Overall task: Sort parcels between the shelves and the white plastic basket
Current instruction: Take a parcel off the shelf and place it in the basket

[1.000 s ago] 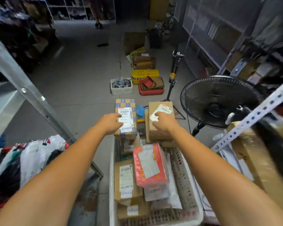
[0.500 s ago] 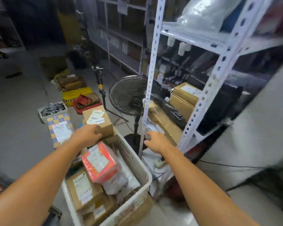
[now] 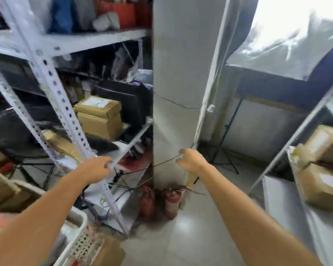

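The white plastic basket (image 3: 79,219) sits at the bottom left, with brown and red parcels blurred inside it. My left hand (image 3: 97,168) hovers in front of the white metal shelf rack (image 3: 52,87), its fingers loosely curled by the shelf edge and holding nothing. My right hand (image 3: 190,160) is raised before the grey pillar (image 3: 173,93), also loosely curled and empty. Two stacked brown boxes (image 3: 100,116) stand on the left rack. Brown parcels (image 3: 323,181) lie on a second rack at the far right.
Two red fire extinguishers (image 3: 171,200) stand at the pillar's foot among loose cables. A black fan (image 3: 12,131) is behind the left rack. A tripod stand (image 3: 223,156) stands right of the pillar. Bare grey floor (image 3: 190,237) runs between the racks.
The view has swung right, from the basket and floor parcels to the racks and pillar. My left hand let go of the brown box and both hands now hang empty.
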{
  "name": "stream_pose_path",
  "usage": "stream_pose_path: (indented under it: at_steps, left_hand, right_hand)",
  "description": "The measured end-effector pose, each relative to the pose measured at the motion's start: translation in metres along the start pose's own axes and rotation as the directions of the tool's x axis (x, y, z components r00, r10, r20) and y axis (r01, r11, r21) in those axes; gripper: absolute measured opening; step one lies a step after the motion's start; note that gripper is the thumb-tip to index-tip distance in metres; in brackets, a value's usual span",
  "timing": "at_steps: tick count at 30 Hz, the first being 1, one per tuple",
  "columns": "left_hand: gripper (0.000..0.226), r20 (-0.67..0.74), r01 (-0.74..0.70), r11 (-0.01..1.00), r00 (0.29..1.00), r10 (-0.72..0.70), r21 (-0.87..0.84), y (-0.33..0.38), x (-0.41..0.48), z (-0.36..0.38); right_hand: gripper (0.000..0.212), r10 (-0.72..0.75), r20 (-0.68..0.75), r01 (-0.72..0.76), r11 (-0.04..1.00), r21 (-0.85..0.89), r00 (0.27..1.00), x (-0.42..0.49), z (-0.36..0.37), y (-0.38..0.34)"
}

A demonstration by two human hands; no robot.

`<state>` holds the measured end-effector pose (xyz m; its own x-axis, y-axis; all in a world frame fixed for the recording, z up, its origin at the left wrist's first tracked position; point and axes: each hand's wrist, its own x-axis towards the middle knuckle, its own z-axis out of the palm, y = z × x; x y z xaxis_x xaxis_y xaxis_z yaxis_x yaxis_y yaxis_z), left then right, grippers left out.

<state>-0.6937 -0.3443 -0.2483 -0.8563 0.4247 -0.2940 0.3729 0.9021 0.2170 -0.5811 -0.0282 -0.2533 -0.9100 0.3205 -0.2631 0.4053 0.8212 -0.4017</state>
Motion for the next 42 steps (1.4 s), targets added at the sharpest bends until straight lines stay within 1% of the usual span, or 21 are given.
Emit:
stream_pose_path:
  at_steps: [2,4,6,8,11,15,18,20,23,26,28,30,33,36,39,42]
  left_hand:
    - [0.04,0.026,-0.091,0.996,0.996,0.09,0.015,0.059,0.028,0.002]
    - [0.041,0.046,-0.18,0.983,0.983,0.178,0.042,0.113,0.057,0.004]
    - [0.042,0.08,-0.264,0.963,0.963,0.259,0.057,0.163,0.087,0.009]
    - [0.042,0.127,-0.337,0.94,0.936,0.328,0.053,0.212,0.12,0.018]
    - [0.042,0.165,-0.453,0.891,0.882,0.442,0.029,0.284,0.166,0.038]
    - [0.041,0.216,-0.616,0.788,0.771,0.599,0.014,0.378,0.206,0.065]
    - [0.04,0.262,-0.706,0.708,0.687,0.678,0.023,0.445,0.22,0.088]
    - [0.041,0.29,-0.76,0.648,0.63,0.721,0.041,0.487,0.224,0.104]
    - [0.042,0.331,-0.812,0.58,0.565,0.755,0.062,0.546,0.224,0.129]
    - [0.043,0.358,-0.838,0.542,0.524,0.773,0.057,0.6,0.223,0.154]
    - [0.043,0.379,-0.845,0.534,0.505,0.775,0.035,0.635,0.224,0.176]
    - [0.043,0.404,-0.848,0.531,0.485,0.776,-0.001,0.669,0.228,0.197]
    - [0.046,0.401,-0.842,0.533,0.46,0.792,-0.087,0.713,0.235,0.228]
    - [0.053,0.405,-0.807,0.556,0.449,0.797,-0.199,0.748,0.242,0.26]
    - [0.065,0.382,-0.78,0.548,0.428,0.819,-0.302,0.775,0.252,0.291]
    - [0.074,0.34,-0.743,0.515,0.396,0.853,-0.428,0.791,0.257,0.313]
  right_hand:
    - [0.044,0.087,-0.061,-0.086,0.996,0.022,0.994,-0.006,-0.021,0.051]
    - [0.049,0.173,-0.112,-0.167,0.984,0.063,0.979,-0.013,-0.038,0.101]
    - [0.051,0.259,-0.136,-0.248,0.964,0.093,0.956,-0.021,-0.052,0.148]
    - [0.047,0.36,-0.147,-0.346,0.931,0.115,0.921,-0.031,-0.063,0.192]
    - [0.046,0.521,-0.173,-0.495,0.851,0.175,0.836,-0.05,-0.077,0.246]
    - [0.05,0.714,-0.187,-0.653,0.696,0.3,0.675,-0.086,-0.087,0.3]
    - [0.052,0.804,-0.199,-0.71,0.59,0.385,0.56,-0.11,-0.091,0.335]
    - [0.047,0.838,-0.205,-0.729,0.541,0.419,0.505,-0.121,-0.092,0.357]
    - [0.04,0.874,-0.21,-0.731,0.483,0.482,0.439,-0.132,-0.092,0.394]
    - [0.041,0.893,-0.217,-0.7,0.445,0.558,0.395,-0.132,-0.092,0.436]
    - [0.042,0.903,-0.222,-0.661,0.422,0.62,0.369,-0.126,-0.091,0.468]
    - [0.038,0.914,-0.233,-0.625,0.398,0.671,0.332,-0.118,-0.087,0.495]
    - [0.031,0.939,-0.235,-0.594,0.342,0.728,0.252,-0.102,-0.079,0.53]
    - [0.038,0.964,-0.206,-0.528,0.264,0.807,0.168,-0.083,-0.071,0.56]
    - [0.055,0.982,-0.173,-0.428,0.186,0.884,0.07,-0.063,-0.062,0.585]
    - [0.064,0.989,-0.147,-0.317,0.145,0.937,0.02,-0.046,-0.05,0.598]
